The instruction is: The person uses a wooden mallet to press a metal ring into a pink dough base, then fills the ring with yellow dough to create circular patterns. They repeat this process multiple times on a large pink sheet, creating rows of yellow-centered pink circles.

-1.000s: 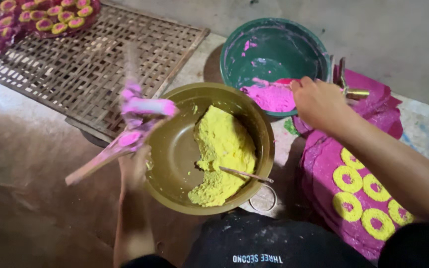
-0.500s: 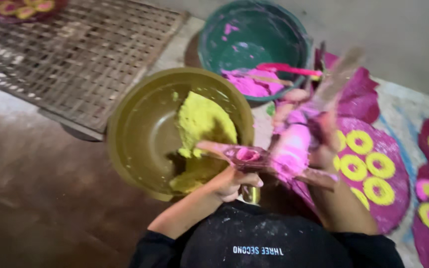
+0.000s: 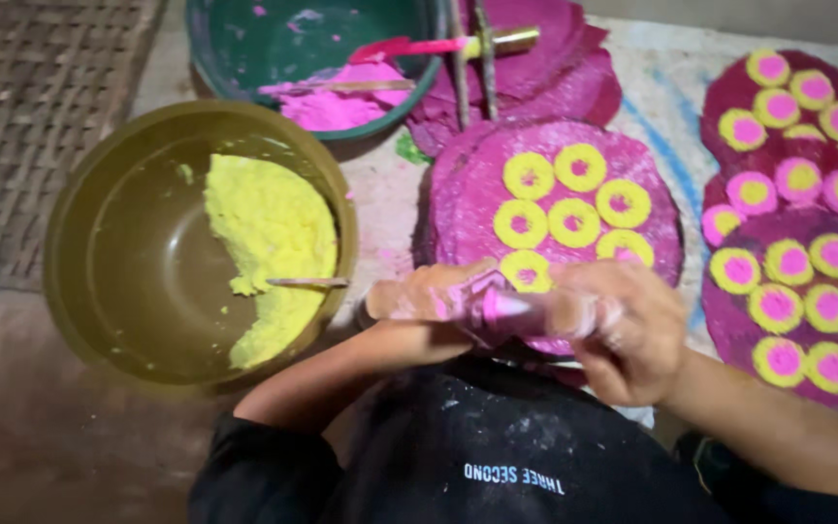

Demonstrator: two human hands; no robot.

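Both my hands meet in front of my body over the near edge of a round magenta disc [image 3: 467, 184] that carries several yellow rings [image 3: 574, 221]. My right hand [image 3: 632, 335] is closed around a pink-stained tube-shaped tool [image 3: 511, 309]. My left hand [image 3: 424, 330] grips the tool's other, wooden end [image 3: 409, 294]. The tool lies roughly level and is blurred. One yellow ring [image 3: 526, 270] sits just behind it.
An olive bowl [image 3: 99, 243] at the left holds yellow paste [image 3: 273, 228] and a thin stick [image 3: 307, 282]. Behind it a green bowl [image 3: 244, 39] holds pink paste [image 3: 337, 102] and a pink-handled tool [image 3: 409, 46]. More magenta discs with yellow-and-pink rings [image 3: 797, 262] lie at the right; a woven mat [image 3: 21, 126] at the far left.
The view has swung right and down. My hands brought the pink tool from the left of the olive bowl to the ringed magenta disc, and both hands now hold it there.
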